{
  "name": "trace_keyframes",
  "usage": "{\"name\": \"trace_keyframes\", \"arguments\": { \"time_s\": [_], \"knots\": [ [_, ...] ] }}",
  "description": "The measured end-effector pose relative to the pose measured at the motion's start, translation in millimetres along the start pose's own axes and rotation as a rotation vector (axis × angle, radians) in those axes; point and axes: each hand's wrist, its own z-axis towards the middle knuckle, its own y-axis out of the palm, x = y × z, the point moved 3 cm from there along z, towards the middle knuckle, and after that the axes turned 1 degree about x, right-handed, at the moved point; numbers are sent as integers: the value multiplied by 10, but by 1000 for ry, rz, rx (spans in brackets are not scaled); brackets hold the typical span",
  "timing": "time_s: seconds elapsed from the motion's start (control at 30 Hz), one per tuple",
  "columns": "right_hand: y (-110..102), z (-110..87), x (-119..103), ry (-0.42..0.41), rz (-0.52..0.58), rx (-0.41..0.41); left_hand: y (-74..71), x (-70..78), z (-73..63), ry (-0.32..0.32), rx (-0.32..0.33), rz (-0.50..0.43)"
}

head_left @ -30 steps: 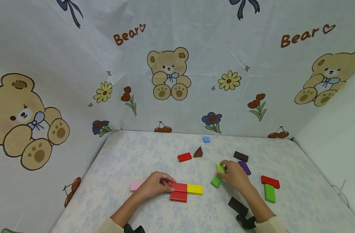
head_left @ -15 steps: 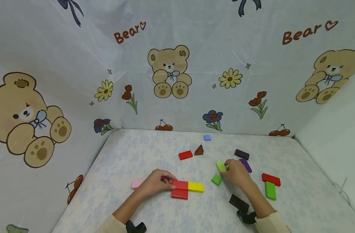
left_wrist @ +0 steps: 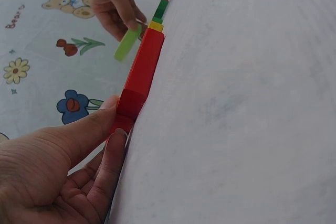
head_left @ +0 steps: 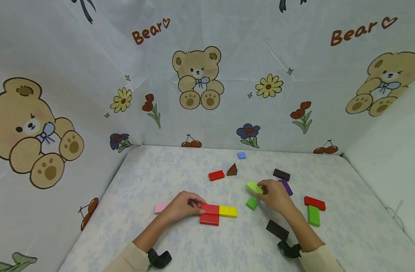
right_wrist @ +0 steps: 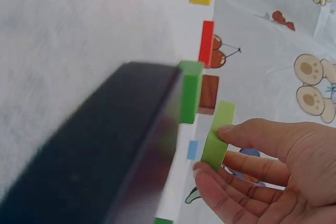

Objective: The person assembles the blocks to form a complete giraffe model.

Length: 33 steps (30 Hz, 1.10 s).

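Note:
Thumb and fingers of my left hand [head_left: 185, 206] pinch the left end of a red block [head_left: 212, 209]. A second red block [head_left: 209, 220] lies along its near side, and a yellow block [head_left: 228, 211] with a bumpy top adjoins its right end. My right hand [head_left: 275, 192] pinches a light green block [head_left: 253, 187] between thumb and fingertips, as the right wrist view shows with the block [right_wrist: 219, 137] raised at a tilt. A smaller green block [head_left: 251, 203] lies just nearer. The gripped end of the red block is partly hidden by fingers.
A pink block [head_left: 160, 208] is partly behind my left hand. Farther back lie a red block [head_left: 216, 175], a brown triangle [head_left: 232, 170] and a blue block [head_left: 241, 155]. Dark [head_left: 281, 174], purple [head_left: 286, 187], red [head_left: 314, 203] and green blocks [head_left: 313, 215] lie rightward; another dark block [head_left: 277, 229] is nearer.
My right hand has drawn the light green block left, away from the purple block, and turned it. The left hand keeps its place at the red block.

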Motion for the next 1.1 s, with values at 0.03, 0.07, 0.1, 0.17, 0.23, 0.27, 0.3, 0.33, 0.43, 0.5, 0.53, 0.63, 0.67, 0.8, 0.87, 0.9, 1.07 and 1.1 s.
{"name": "trace_keyframes", "arguments": {
  "time_s": [0.03, 0.07, 0.1, 0.17, 0.23, 0.27, 0.3, 0.33, 0.43, 0.5, 0.53, 0.63, 0.67, 0.8, 0.87, 0.9, 1.07, 1.1],
  "knots": [
    [-5, -11, -22, -4, 6, 3, -3, 2, -5, 1, -3, -3],
    [-11, -25, -48, -6, 12, 5, -6, 6, -10, 1, -6, -5],
    [-15, -38, -75, -4, 20, 4, -10, 5, -13, 0, -6, -4],
    [-26, -75, -122, -1, 38, 2, -5, 6, -15, -5, -6, -5],
    [-36, -117, -173, -12, 51, 0, -2, 6, -18, -14, -2, -5],
    [-40, -138, -200, -21, 57, 2, -2, 6, -20, -16, -1, -7],
    [-41, -162, -222, -29, 60, 1, 0, 3, -19, -17, 0, -7],
    [-43, -188, -245, -42, 65, 4, 2, 3, -20, -17, 0, -8],
    [-30, -272, -310, -88, 80, 12, 7, 0, -17, -17, -1, -11],
    [-12, -325, -354, -102, 89, 6, 7, 4, -12, -18, -2, -7],
    [-6, -351, -380, -111, 95, 0, 5, 10, -10, -18, -3, -5],
    [20, -404, -457, -99, 93, -30, -4, 35, 1, -18, -6, 3],
    [30, -417, -481, -97, 93, -42, -7, 44, 3, -19, -6, 5],
    [71, -450, -563, -117, 95, -90, -21, 61, 9, -21, -3, 10],
    [94, -465, -589, -141, 88, -112, -23, 61, 7, -17, -4, 11],
    [105, -473, -602, -153, 84, -122, -23, 60, 6, -13, -6, 9],
    [158, -507, -660, -191, 83, -178, -20, 47, 0, -16, -15, 9],
    [168, -511, -674, -193, 86, -193, -23, 46, 1, -16, -13, 10]
  ]
}}
